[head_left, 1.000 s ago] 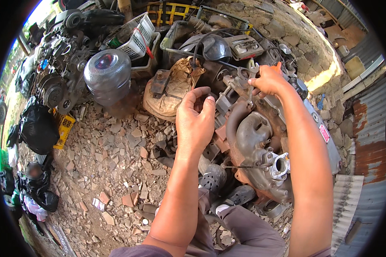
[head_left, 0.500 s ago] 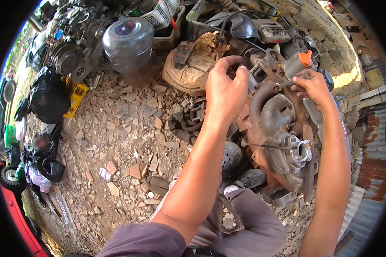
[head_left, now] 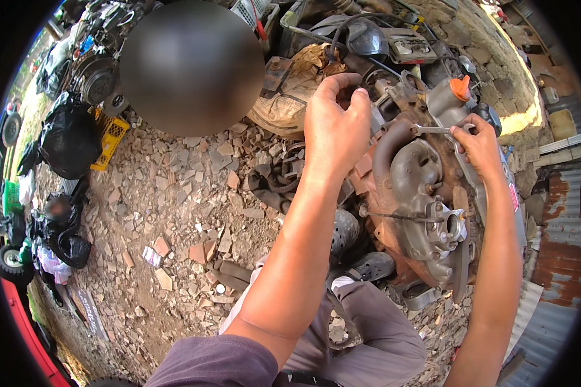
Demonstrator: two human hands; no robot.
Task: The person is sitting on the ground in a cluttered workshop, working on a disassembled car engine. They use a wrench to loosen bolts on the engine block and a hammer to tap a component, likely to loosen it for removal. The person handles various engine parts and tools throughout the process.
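My right hand (head_left: 476, 143) pinches one end of a metal wrench (head_left: 432, 129). The wrench lies nearly level, its far end against the upper part of a rusty brown exhaust manifold (head_left: 388, 151). That manifold is bolted to a dirty engine (head_left: 394, 242) on the ground before me. My left hand (head_left: 337, 126) hovers near the engine's upper left side, thumb and forefinger apart with nothing visible between them; its other fingers are hidden behind the hand. Below the manifold, a light metal flanged outlet (head_left: 454, 226) faces right. An orange cap (head_left: 459, 88) sits on the engine's top cover.
A paper sack (head_left: 281, 106) and a crate of greasy parts (head_left: 368, 39) stand beyond the engine. Broken tile pieces (head_left: 193, 193) cover the ground. Black bags (head_left: 71, 138) and a yellow crate (head_left: 112, 140) are at left; rusty corrugated sheets (head_left: 561, 238) lie at right. A round blur hides the upper left.
The wrench has turned a little to lie more level, and more of it shows between my right hand and the manifold. My left hand has barely shifted.
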